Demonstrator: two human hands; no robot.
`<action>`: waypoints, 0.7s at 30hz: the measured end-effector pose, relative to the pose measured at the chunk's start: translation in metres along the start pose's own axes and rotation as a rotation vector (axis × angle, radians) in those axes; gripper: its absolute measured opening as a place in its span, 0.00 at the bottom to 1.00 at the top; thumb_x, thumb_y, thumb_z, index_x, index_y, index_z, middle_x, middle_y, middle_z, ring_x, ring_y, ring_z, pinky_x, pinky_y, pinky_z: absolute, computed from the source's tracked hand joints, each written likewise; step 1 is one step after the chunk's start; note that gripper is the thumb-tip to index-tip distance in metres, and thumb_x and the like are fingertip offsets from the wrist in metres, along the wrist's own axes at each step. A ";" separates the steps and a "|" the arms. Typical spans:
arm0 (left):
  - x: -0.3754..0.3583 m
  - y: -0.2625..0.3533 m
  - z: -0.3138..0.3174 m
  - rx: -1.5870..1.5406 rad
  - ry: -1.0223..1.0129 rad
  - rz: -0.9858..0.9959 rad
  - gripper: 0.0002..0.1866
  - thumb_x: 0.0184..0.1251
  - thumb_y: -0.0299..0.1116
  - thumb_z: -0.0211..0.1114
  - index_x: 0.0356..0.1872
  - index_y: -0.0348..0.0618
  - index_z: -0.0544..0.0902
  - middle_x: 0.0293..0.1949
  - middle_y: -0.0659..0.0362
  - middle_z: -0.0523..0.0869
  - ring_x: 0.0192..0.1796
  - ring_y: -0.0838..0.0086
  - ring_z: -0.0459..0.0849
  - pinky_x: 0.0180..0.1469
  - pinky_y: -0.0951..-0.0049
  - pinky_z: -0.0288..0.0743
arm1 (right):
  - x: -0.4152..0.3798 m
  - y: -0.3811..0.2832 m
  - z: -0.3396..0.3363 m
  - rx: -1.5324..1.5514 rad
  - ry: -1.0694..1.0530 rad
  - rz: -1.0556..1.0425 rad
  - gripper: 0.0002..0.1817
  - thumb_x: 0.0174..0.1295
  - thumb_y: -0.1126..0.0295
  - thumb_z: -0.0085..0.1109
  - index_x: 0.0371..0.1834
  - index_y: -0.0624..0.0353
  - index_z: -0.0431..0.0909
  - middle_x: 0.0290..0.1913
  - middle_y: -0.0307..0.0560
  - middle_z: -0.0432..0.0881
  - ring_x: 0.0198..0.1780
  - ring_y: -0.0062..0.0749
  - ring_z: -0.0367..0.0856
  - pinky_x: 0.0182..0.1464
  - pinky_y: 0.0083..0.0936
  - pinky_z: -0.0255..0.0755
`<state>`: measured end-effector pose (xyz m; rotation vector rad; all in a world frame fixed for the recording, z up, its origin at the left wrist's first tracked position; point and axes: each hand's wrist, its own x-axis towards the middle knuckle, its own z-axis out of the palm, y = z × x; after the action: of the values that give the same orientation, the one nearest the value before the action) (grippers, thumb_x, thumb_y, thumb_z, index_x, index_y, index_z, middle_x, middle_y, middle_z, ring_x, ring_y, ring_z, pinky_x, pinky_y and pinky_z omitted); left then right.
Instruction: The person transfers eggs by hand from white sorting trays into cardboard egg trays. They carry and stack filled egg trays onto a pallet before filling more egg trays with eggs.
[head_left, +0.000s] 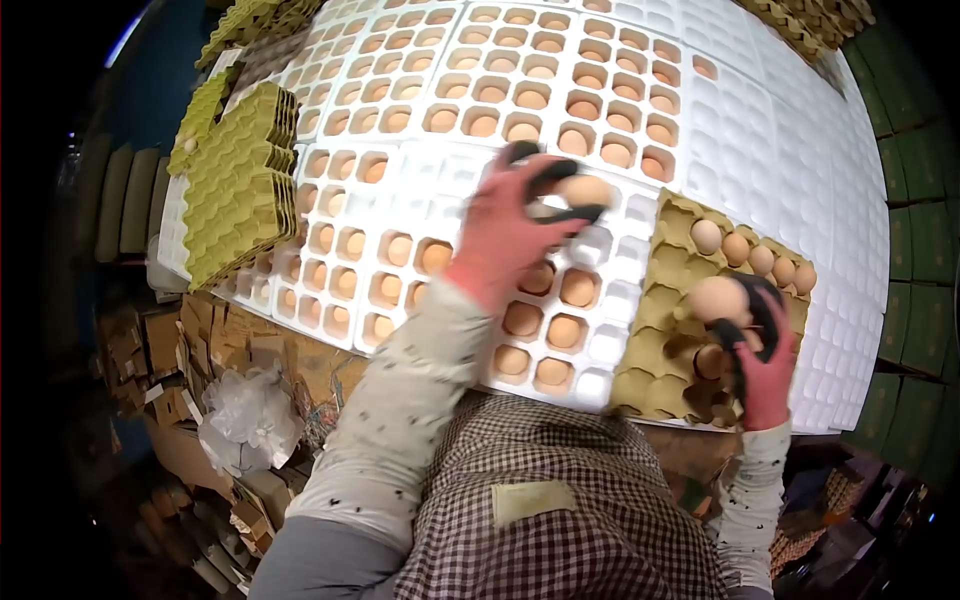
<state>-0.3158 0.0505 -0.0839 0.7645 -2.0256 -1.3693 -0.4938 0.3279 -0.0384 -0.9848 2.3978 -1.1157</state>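
My left hand (pixel 505 225), in a red glove with black fingertips, pinches a light brown egg (pixel 588 191) above a white foam tray (pixel 620 252) with square pockets. Below it, several eggs (pixel 564 331) sit in that tray's pockets. At the right, my right hand (pixel 768 372), gloved alike, grips another egg (pixel 718 299) just above a tan pulp egg tray (pixel 640 375). A row of eggs (pixel 735 249) lies along the pulp tray's far side, and one more egg (pixel 710 361) shows beneath my right hand. Some pockets there are hidden by my hand.
More foam trays filled with eggs (pixel 490 90) cover the table's far side. Foam trays without eggs (pixel 740 130) lie to the right. A stack of yellow-green pulp trays (pixel 235 180) stands at the left. Near the left front edge is a clear plastic bag (pixel 250 420).
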 end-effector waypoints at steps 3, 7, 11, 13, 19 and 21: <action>-0.026 -0.034 -0.099 0.266 0.155 -0.021 0.24 0.46 0.31 0.78 0.49 0.43 0.83 0.52 0.53 0.78 0.49 0.62 0.85 0.49 0.67 0.81 | 0.016 -0.087 0.079 0.099 -0.271 -0.149 0.29 0.43 0.69 0.74 0.54 0.57 0.82 0.56 0.56 0.75 0.58 0.47 0.78 0.58 0.35 0.74; -0.026 -0.030 -0.132 1.095 -0.385 -0.230 0.34 0.52 0.50 0.74 0.62 0.58 0.75 0.52 0.53 0.78 0.47 0.59 0.85 0.47 0.63 0.80 | 0.046 -0.121 0.191 -0.423 -0.187 -0.362 0.29 0.44 0.59 0.75 0.55 0.45 0.81 0.60 0.49 0.75 0.54 0.47 0.77 0.52 0.38 0.76; -0.015 -0.045 -0.168 0.766 -0.199 -0.115 0.28 0.59 0.47 0.69 0.62 0.55 0.77 0.50 0.51 0.80 0.48 0.57 0.83 0.50 0.62 0.77 | 0.060 -0.128 0.207 -0.718 -0.311 -0.371 0.25 0.47 0.57 0.74 0.51 0.42 0.80 0.54 0.45 0.74 0.49 0.40 0.77 0.44 0.35 0.79; -0.010 -0.063 -0.179 0.631 0.036 -0.016 0.23 0.63 0.40 0.64 0.60 0.50 0.78 0.51 0.50 0.79 0.52 0.55 0.80 0.54 0.61 0.73 | 0.061 -0.118 0.191 -0.729 -0.308 -0.434 0.22 0.48 0.60 0.72 0.50 0.42 0.80 0.54 0.38 0.75 0.51 0.37 0.75 0.48 0.35 0.75; -0.029 -0.144 -0.184 0.874 0.138 0.149 0.24 0.62 0.33 0.64 0.61 0.50 0.77 0.59 0.48 0.74 0.64 0.50 0.68 0.69 0.52 0.57 | 0.074 -0.053 0.174 -0.690 -0.341 -0.868 0.20 0.52 0.59 0.67 0.50 0.41 0.81 0.54 0.33 0.78 0.57 0.37 0.73 0.62 0.38 0.64; -0.033 -0.134 -0.183 0.728 0.178 0.130 0.25 0.62 0.29 0.66 0.62 0.49 0.76 0.61 0.50 0.74 0.63 0.54 0.70 0.68 0.59 0.61 | 0.069 -0.057 0.150 -0.641 -0.270 -0.795 0.21 0.50 0.58 0.69 0.50 0.44 0.80 0.55 0.35 0.79 0.61 0.39 0.72 0.65 0.40 0.63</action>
<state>-0.1418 -0.0792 -0.1574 0.9830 -2.3782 -0.4423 -0.4370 0.1717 -0.0914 -2.2560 2.1874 -0.3048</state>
